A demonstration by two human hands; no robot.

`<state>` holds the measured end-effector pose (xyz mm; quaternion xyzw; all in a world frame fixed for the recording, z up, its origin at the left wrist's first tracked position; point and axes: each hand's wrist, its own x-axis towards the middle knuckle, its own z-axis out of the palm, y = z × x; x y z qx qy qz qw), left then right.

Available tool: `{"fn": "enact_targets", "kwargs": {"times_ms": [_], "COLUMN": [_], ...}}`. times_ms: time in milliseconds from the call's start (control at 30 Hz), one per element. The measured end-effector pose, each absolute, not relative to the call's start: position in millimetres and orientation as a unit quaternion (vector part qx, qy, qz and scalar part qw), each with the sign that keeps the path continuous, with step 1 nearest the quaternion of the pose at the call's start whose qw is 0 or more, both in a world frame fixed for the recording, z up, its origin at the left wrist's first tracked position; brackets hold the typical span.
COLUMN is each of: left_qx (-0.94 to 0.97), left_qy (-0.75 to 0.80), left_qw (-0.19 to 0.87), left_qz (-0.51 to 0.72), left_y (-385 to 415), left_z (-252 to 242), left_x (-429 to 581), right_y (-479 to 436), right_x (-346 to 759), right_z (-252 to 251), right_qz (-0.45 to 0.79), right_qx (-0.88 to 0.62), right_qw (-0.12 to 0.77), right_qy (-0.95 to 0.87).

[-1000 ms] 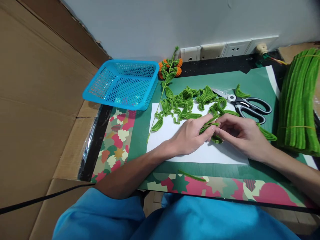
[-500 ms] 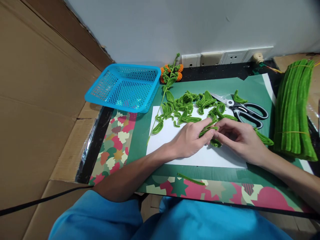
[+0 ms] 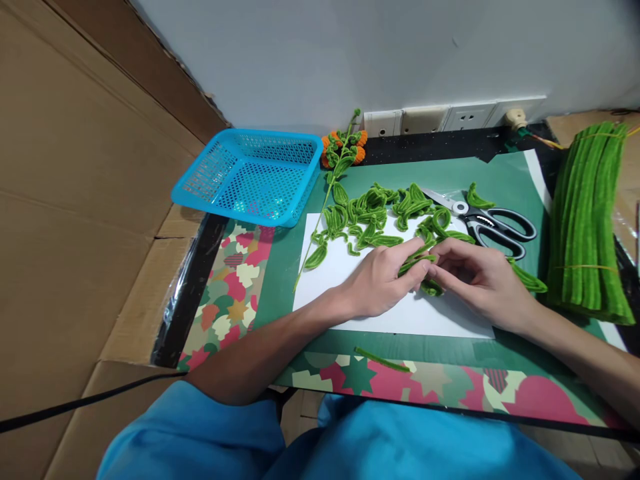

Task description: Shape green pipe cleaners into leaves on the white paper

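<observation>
Over the white paper (image 3: 350,293), my left hand (image 3: 383,280) pinches a bent green fuzzy stem piece (image 3: 414,259) between thumb and fingers. My right hand (image 3: 475,277) meets it from the right, its thumb and fingertips closed at the piece's right end. Fingers partly hide the piece. Bent green fuzzy shapes (image 3: 370,207) lie in a loose pile behind my hands. Black-and-grey scissors (image 3: 493,223) rest partly open beyond my right hand. A long green stem with leaves (image 3: 327,193) lies at the paper's left, reaching towards orange flowers (image 3: 359,155).
At the back left sits a blue mesh basket (image 3: 250,177). A thick bundle of green fuzzy stems (image 3: 587,227) lies at the right. One short green stem (image 3: 383,360) is near the front edge of the table. Wall sockets (image 3: 425,120) line the back.
</observation>
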<state>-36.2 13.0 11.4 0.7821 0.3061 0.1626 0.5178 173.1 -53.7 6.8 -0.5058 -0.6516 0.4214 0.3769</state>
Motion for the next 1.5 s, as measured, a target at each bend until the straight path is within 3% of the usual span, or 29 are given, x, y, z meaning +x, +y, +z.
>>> {"fn": "enact_targets", "kwargs": {"times_ms": [1500], "left_qx": [0.781], "left_qy": [0.302], "left_qw": [0.523], "left_qz": [0.161], "left_y": [12.1], "left_z": [12.1], "left_x": [-35.3], "right_y": [-53.9], "right_x": [173.1], "right_z": [8.7], "right_qz": [0.418], "right_qx": [-0.523], "right_qw": [0.368], "right_qy": [-0.645]}}
